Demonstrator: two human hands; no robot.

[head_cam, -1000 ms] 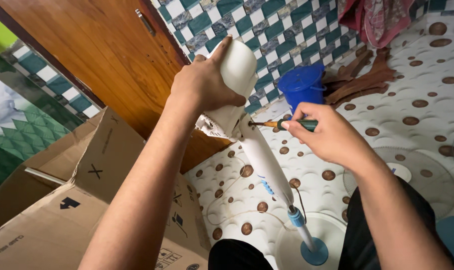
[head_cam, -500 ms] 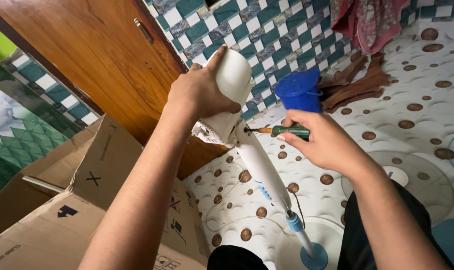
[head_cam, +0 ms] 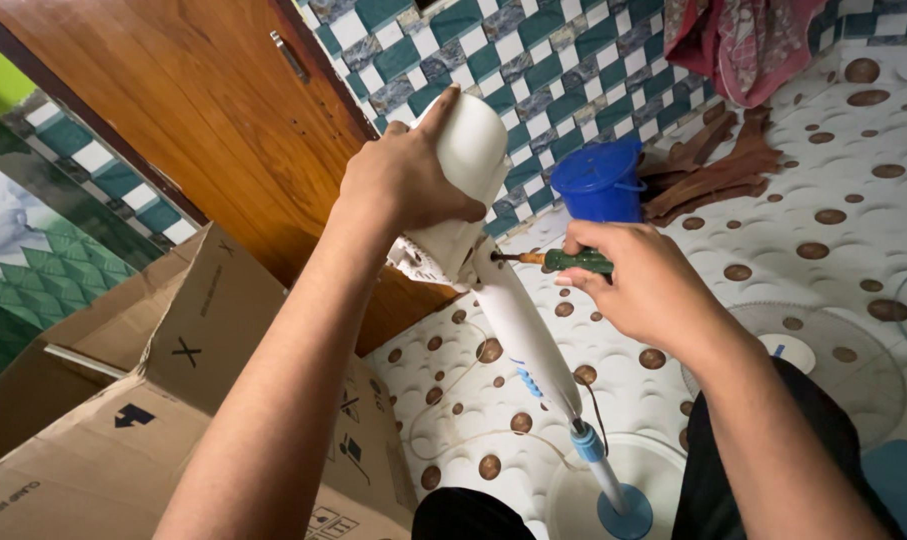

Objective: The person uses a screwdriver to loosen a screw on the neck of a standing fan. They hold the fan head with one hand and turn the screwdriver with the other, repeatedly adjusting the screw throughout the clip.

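L grip (head_cam: pixel 403 185) clamps 1 fan motor (head_cam: pixel 468 165) | R grip (head_cam: pixel 638 280) fisted on 1 screwdriver (head_cam: pixel 563 261) (green handle)

Packages and labels in view. A large brown cardboard box (head_cam: pixel 173 400) stands on the floor at the near left, beside the wooden door. Its top flaps (head_cam: pixel 213 290) are open and raised toward the far side. Black handling symbols are printed on its faces: an arrow mark (head_cam: pixel 133 416) on the near-left panel, a cross mark (head_cam: pixel 185 351) on the flap, and small pictograms (head_cam: pixel 348 450) on the right-hand panel. No screens or signs appear.
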